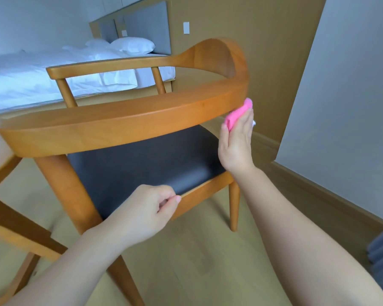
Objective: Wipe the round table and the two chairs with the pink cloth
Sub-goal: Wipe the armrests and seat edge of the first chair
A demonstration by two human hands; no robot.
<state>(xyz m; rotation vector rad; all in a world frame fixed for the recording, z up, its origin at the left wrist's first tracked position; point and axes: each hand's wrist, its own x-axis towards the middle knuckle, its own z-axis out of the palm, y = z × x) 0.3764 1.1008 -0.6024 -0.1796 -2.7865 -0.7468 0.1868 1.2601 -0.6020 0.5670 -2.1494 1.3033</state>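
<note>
A wooden chair [124,120] with a curved back rail and a dark padded seat [146,164] fills the middle of the head view. My right hand [236,144] holds the pink cloth [239,113] against the outer right end of the curved rail, fingers lying over the cloth. My left hand [146,208] hangs in front of the seat's front edge with its fingers curled and nothing in it. Part of another wooden frame [13,226] shows at the lower left.
A bed with white bedding [53,76] and pillows stands behind the chair. A tan wall panel [263,51] and a white wall [352,107] with a wooden skirting close in the right side. Pale wooden floor [197,261] lies below.
</note>
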